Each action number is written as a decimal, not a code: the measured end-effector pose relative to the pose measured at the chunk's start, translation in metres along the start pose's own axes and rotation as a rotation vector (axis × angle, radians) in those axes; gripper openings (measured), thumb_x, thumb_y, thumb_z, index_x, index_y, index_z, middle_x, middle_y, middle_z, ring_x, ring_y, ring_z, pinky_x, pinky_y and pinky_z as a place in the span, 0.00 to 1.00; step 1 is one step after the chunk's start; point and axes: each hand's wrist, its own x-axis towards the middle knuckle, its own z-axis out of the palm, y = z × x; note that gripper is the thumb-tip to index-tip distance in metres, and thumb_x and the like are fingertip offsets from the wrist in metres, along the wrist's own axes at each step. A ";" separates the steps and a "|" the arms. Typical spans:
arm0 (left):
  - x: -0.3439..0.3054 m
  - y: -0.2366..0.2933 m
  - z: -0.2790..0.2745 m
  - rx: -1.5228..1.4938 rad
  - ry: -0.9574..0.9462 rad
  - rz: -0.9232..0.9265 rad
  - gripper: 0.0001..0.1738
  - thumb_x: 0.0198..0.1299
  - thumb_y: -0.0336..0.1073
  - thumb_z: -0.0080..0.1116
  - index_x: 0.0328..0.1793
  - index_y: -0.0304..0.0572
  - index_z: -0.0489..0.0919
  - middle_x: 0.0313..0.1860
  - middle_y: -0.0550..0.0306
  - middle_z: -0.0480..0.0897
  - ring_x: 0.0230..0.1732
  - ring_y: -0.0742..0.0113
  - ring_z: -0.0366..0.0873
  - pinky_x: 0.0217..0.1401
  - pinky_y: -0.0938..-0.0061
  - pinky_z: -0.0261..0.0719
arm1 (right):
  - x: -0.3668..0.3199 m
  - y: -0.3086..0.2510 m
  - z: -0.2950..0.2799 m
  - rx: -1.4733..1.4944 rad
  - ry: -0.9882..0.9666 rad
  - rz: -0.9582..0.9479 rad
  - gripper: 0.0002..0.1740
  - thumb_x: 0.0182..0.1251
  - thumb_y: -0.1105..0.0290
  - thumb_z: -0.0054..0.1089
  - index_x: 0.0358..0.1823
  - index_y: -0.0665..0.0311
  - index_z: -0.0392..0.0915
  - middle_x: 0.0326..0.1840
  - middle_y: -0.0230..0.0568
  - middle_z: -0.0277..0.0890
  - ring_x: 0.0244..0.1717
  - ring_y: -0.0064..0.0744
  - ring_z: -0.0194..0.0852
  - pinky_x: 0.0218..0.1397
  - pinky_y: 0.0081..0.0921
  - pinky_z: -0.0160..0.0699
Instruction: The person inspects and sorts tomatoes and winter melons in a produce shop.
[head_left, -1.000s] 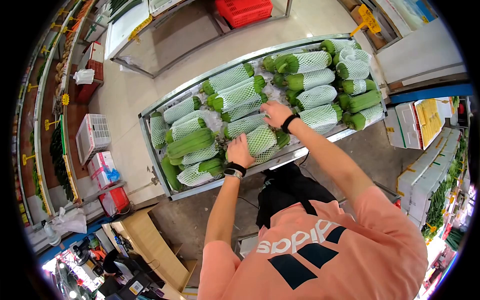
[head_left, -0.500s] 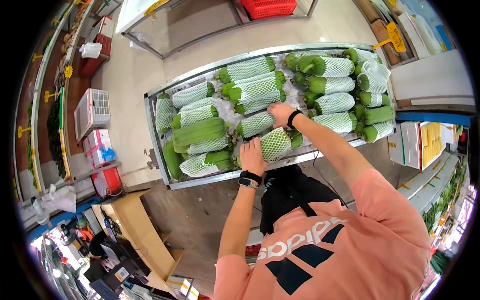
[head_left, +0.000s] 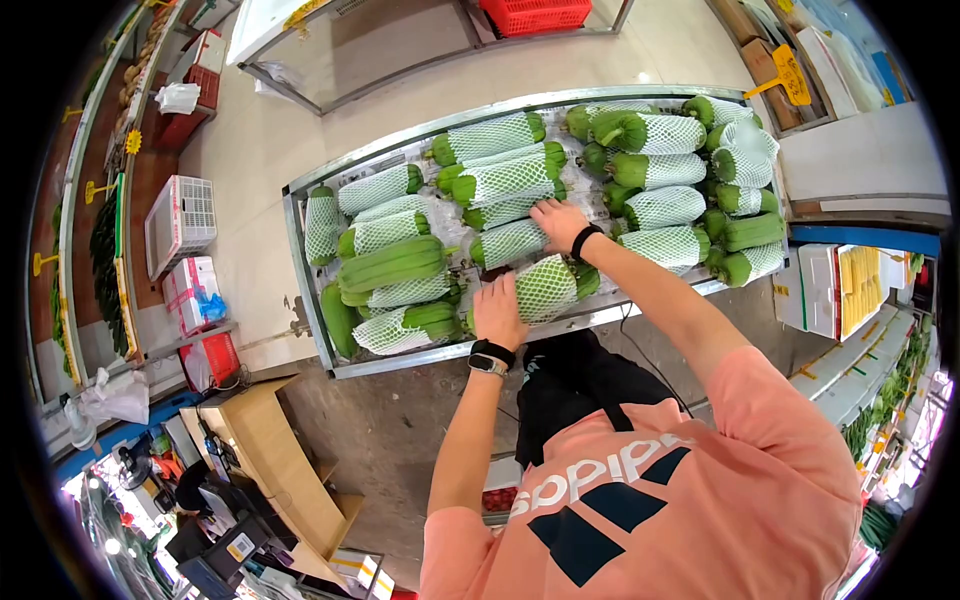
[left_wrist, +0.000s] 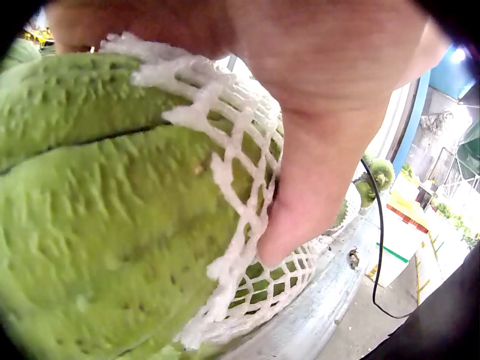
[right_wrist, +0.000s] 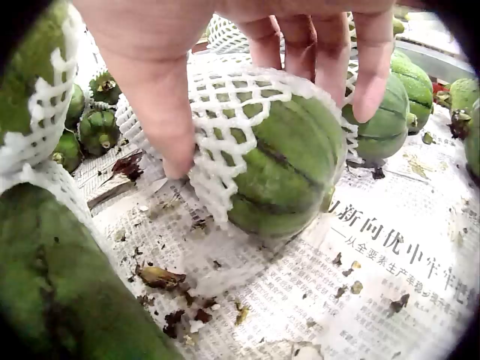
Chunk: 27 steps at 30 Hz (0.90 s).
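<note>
Green loofah gourds in white foam nets lie in rows on a metal-framed stand (head_left: 440, 358). At the front edge my left hand (head_left: 500, 312) grips the left end of a netted loofah gourd (head_left: 546, 290). In the left wrist view, its thumb (left_wrist: 300, 202) presses on the net near the gourd's bare green end. My right hand (head_left: 560, 225) holds the right end of another netted loofah gourd (head_left: 508, 244), just behind the first. The right wrist view shows the thumb on one side of this gourd (right_wrist: 289, 165) and the fingers on the other.
Printed newspaper (right_wrist: 360, 300) lines the stand, strewn with dried plant scraps. An un-netted gourd (head_left: 390, 264) lies on others at left. More netted gourds (head_left: 665, 205) are stacked at right. Behind, a red crate (head_left: 537, 15) sits under a white table. A yellow price tag (head_left: 790, 75) stands at the back right.
The head view has shifted, so the stand appears further right than a second ago. The gap between the two held gourds has widened slightly. Both hands remain on them.
</note>
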 end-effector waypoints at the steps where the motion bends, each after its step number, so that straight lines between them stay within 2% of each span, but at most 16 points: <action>1: 0.000 0.001 0.001 0.000 0.000 0.000 0.46 0.37 0.37 0.81 0.66 0.39 0.71 0.51 0.50 0.81 0.55 0.48 0.80 0.63 0.57 0.73 | -0.001 0.000 0.000 -0.008 0.007 -0.023 0.41 0.53 0.60 0.84 0.65 0.61 0.70 0.63 0.47 0.76 0.68 0.51 0.74 0.70 0.47 0.76; 5: -0.003 0.003 0.001 -0.001 0.008 -0.009 0.47 0.37 0.39 0.81 0.66 0.39 0.71 0.51 0.51 0.80 0.55 0.49 0.80 0.63 0.57 0.72 | 0.005 0.001 0.017 -0.053 -0.001 -0.029 0.44 0.50 0.57 0.87 0.64 0.63 0.69 0.65 0.49 0.74 0.70 0.51 0.72 0.69 0.45 0.77; 14: -0.005 0.006 -0.002 -0.006 -0.001 -0.046 0.50 0.35 0.40 0.82 0.68 0.39 0.71 0.52 0.50 0.81 0.55 0.48 0.80 0.63 0.57 0.72 | 0.009 0.008 0.019 -0.080 0.006 -0.075 0.45 0.50 0.58 0.86 0.66 0.65 0.68 0.65 0.48 0.75 0.67 0.49 0.75 0.64 0.42 0.82; 17: -0.007 0.006 -0.003 -0.014 0.010 -0.037 0.51 0.35 0.39 0.82 0.69 0.39 0.70 0.53 0.50 0.81 0.55 0.48 0.80 0.63 0.57 0.72 | 0.016 0.001 0.015 -0.124 -0.132 -0.025 0.46 0.51 0.57 0.86 0.66 0.65 0.67 0.64 0.50 0.76 0.65 0.48 0.78 0.62 0.43 0.84; 23: -0.005 0.005 0.002 -0.017 0.064 -0.019 0.50 0.34 0.40 0.82 0.68 0.39 0.70 0.52 0.50 0.81 0.55 0.48 0.80 0.60 0.58 0.75 | 0.012 -0.001 -0.009 0.042 -0.157 0.002 0.46 0.52 0.58 0.86 0.68 0.65 0.66 0.62 0.54 0.78 0.62 0.54 0.82 0.61 0.45 0.86; 27: 0.000 0.001 0.001 -0.031 -0.004 -0.028 0.48 0.35 0.41 0.82 0.66 0.41 0.70 0.52 0.48 0.81 0.53 0.47 0.81 0.58 0.57 0.76 | 0.011 0.008 -0.034 0.114 -0.154 0.023 0.47 0.49 0.51 0.83 0.66 0.67 0.68 0.64 0.56 0.78 0.63 0.54 0.80 0.65 0.45 0.83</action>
